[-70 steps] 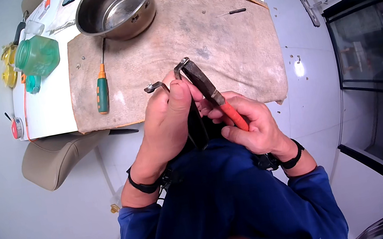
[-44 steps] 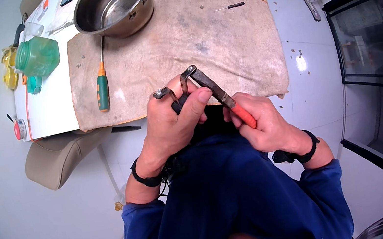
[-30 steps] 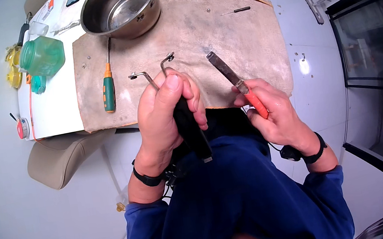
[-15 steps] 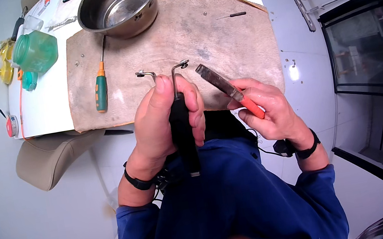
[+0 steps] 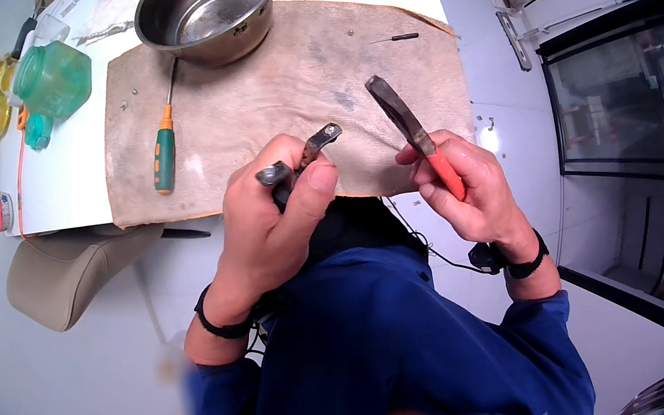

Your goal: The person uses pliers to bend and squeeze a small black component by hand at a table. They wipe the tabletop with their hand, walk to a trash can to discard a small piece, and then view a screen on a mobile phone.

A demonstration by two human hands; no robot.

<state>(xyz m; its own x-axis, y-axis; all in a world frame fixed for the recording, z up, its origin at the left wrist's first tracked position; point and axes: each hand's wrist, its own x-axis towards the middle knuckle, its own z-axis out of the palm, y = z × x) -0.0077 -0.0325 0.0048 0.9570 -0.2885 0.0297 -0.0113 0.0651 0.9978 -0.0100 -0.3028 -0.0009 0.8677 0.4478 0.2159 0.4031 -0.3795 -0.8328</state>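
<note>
Tilting two-pronged handle point(image 5: 320, 140) at cloth mat's point(image 5: 248, 108) near edge, my left hand point(image 5: 270, 221) closing around it; my right hand point(image 5: 471, 187) gripping red-handled pliers point(image 5: 419, 136), now standing clear, so plier work apparently pausing.

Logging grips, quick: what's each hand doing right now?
Left hand: closed, holding a black handle with bent metal prongs.
Right hand: closed, holding red-handled pliers.

table point(image 5: 59, 192) in white, tan chair point(image 5: 60, 282) by its near left corner, pale glossy floor point(image 5: 520, 201), bright glare point(image 5: 489, 139) on it, black-framed glass point(image 5: 616, 100) at right
</note>
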